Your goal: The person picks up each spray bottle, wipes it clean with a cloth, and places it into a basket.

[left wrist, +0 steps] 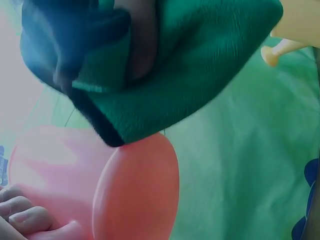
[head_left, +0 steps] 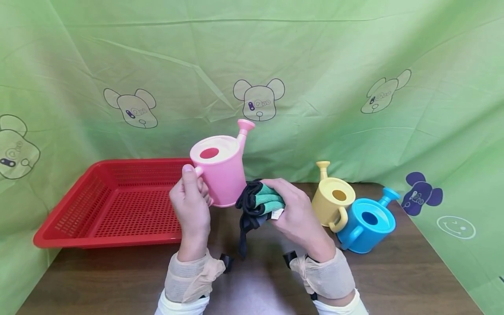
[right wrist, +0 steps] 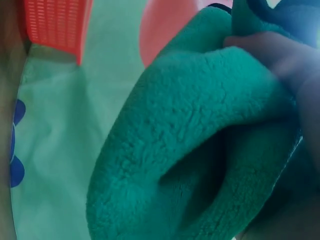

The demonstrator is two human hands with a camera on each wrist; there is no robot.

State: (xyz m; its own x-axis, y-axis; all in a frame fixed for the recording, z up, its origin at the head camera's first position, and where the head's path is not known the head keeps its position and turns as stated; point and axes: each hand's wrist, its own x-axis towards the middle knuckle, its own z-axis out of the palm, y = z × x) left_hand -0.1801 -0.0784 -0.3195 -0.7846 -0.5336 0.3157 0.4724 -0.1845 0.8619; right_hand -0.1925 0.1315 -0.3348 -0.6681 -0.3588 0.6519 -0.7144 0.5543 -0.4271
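Observation:
My left hand [head_left: 191, 201] grips the handle of a pink watering can [head_left: 224, 181], held up off the table with its spout pointing up and to the right. In the left wrist view its curled fingers [left wrist: 27, 217] show beside the pink can [left wrist: 137, 195]. A bunched green cloth with dark edging [head_left: 267, 199] is in my right hand [head_left: 297, 214], against the can's lower right side. A white tag and a dark strap hang from it. The right wrist view shows the fleecy green cloth [right wrist: 165, 115] folded, with the right thumb or finger pressing into it.
A red plastic basket [head_left: 110, 240] with a perforated floor stands on the brown table [head_left: 252, 288] at the left. To the right are a yellow watering can [head_left: 324, 197] and a blue watering can [head_left: 372, 234], side by side. A green curtain [head_left: 315, 52] hangs behind the table.

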